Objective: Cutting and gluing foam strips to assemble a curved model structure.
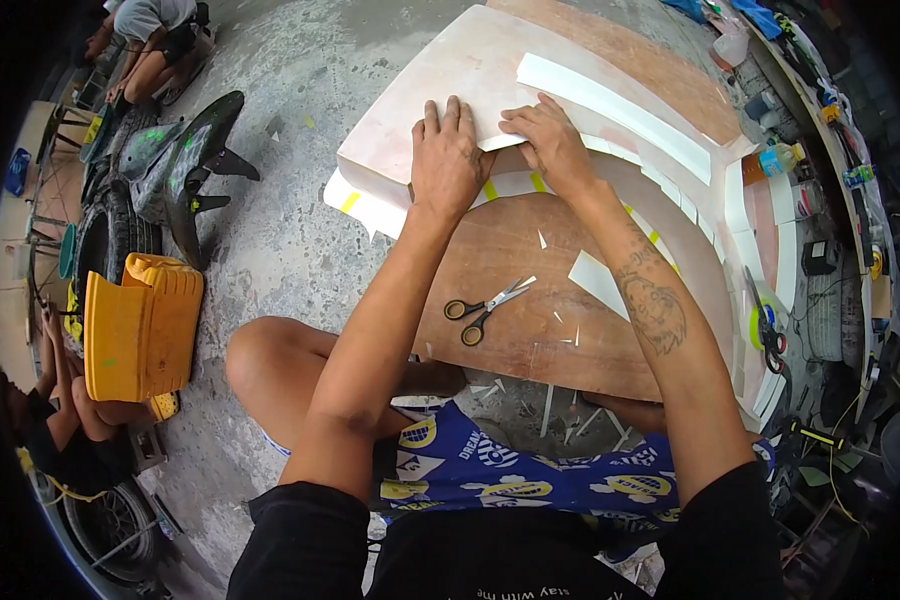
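Note:
My left hand (446, 160) lies with its fingers stretched out on a pale curved panel (400, 105), near its inner edge. Just to its right, my right hand (552, 147) bends its fingers over the same edge, pinching a white strip (505, 142) that runs between both hands. Small yellow tape pieces (490, 190) cross white material along the curve below. A longer white strip (610, 112) rests on the panel beyond my right hand. Scissors with black and gold handles (480, 312) lie part open on a brown wooden board (510, 240), beside a white offcut (598, 283).
Another pair of scissors (770, 335) and a bottle of orange liquid (775, 160) are at the right. A yellow plastic piece (145, 325), a tyre (120, 230) and dark vehicle fairings (185, 165) stand at the left. Two other people (155, 40) are at the left edge.

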